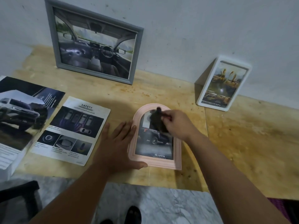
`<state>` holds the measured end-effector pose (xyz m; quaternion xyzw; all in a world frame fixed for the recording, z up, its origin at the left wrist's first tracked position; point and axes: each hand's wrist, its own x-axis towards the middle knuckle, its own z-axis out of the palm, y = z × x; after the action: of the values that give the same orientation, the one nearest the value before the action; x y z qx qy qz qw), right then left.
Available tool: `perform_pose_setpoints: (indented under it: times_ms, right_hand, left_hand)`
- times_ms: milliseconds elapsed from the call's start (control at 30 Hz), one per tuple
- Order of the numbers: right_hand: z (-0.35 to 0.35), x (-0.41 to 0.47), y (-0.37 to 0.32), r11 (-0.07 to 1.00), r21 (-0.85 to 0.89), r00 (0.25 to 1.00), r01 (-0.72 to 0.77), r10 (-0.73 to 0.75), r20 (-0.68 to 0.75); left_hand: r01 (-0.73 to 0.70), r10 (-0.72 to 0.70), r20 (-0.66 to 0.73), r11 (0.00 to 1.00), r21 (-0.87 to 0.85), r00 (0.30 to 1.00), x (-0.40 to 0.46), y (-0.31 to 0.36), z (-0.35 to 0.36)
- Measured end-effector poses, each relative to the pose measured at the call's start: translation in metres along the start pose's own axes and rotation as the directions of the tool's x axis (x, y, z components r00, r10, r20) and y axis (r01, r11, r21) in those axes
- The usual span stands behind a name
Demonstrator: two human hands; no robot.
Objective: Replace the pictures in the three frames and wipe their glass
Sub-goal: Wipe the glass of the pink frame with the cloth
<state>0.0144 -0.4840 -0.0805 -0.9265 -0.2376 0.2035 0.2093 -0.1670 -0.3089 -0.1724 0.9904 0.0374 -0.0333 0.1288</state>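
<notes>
Your left hand point(119, 143) lies flat, fingers straight, pressing the left edge of the pink arched frame point(155, 162) against the counter point(242, 143). Your right hand point(176, 125) pinches a dark cloth point(157, 122) on the frame's glass, over the upper part of a truck picture. Left of the frame lie a safety leaflet point(71, 130) and a car brochure point(19, 118). Against the wall lean a grey frame point(95, 47) and a white frame point(224, 84).
</notes>
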Motion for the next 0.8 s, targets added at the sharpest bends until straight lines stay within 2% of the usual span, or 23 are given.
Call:
perform_pose_setpoints:
  times_ms: [33,67,133,233,300,400,467,500,533,567,600,667,733,800]
  right_hand:
    - [0.006,0.010,0.001,0.999,-0.042,0.995,-0.006,0.002,-0.097]
    - [0.016,0.016,0.001,0.995,-0.100,0.991,-0.012,-0.002,-0.131]
    - [0.044,0.013,0.000,0.979,-0.204,0.997,0.009,-0.025,-0.074]
    - [0.072,-0.018,-0.001,0.969,-0.208,0.990,0.135,-0.142,-0.019]
    - [0.075,-0.041,0.001,0.946,-0.213,0.970,0.244,-0.234,0.074]
    - [0.057,-0.059,0.000,0.926,-0.173,0.903,0.336,-0.265,0.337]
    - [0.035,-0.050,-0.006,0.948,-0.111,0.836,0.299,-0.204,0.509]
    - [0.025,-0.041,-0.007,0.966,-0.070,0.827,0.250,-0.176,0.534]
    - [0.015,-0.029,-0.008,0.979,-0.037,0.855,0.200,-0.156,0.495]
    - [0.007,-0.017,-0.007,0.990,-0.018,0.910,0.137,-0.119,0.397]
    - [0.004,-0.004,-0.003,0.995,-0.030,0.965,0.098,-0.088,0.249]
    - [0.009,0.015,0.000,0.991,-0.129,0.999,0.042,-0.044,-0.013]
    - [0.030,0.019,-0.006,0.984,-0.177,0.997,0.002,-0.015,-0.076]
    - [0.056,0.007,-0.018,0.973,-0.228,0.997,0.034,-0.048,-0.056]
  left_hand:
    - [0.000,0.000,-0.001,1.000,0.006,1.000,0.000,0.000,0.000]
    - [-0.002,0.002,-0.006,1.000,0.009,1.000,0.000,0.000,-0.001]
    - [-0.008,0.008,-0.008,1.000,0.012,1.000,-0.001,-0.001,-0.002]
    - [-0.014,0.014,0.003,1.000,0.016,1.000,-0.001,-0.002,-0.001]
    - [-0.014,0.014,0.001,1.000,0.018,1.000,-0.001,-0.002,0.000]
    - [-0.018,0.018,-0.009,1.000,0.013,1.000,-0.001,-0.002,0.001]
    - [-0.022,0.022,-0.019,1.000,0.006,1.000,-0.002,-0.002,0.001]
    - [-0.024,0.024,-0.024,1.000,0.003,0.999,-0.002,-0.003,0.000]
    - [-0.025,0.025,-0.031,1.000,-0.001,0.999,-0.001,-0.003,0.000]
    - [-0.026,0.026,-0.038,1.000,-0.010,0.999,-0.001,-0.003,0.000]
    - [-0.027,0.026,-0.045,0.999,-0.020,0.999,-0.001,-0.002,0.001]
    - [-0.026,0.024,-0.056,0.999,-0.032,0.998,-0.001,-0.002,0.001]
    - [-0.027,0.026,-0.063,0.999,-0.031,0.998,-0.001,-0.002,0.002]
    - [-0.030,0.028,-0.062,0.999,-0.025,0.998,-0.001,-0.002,0.001]
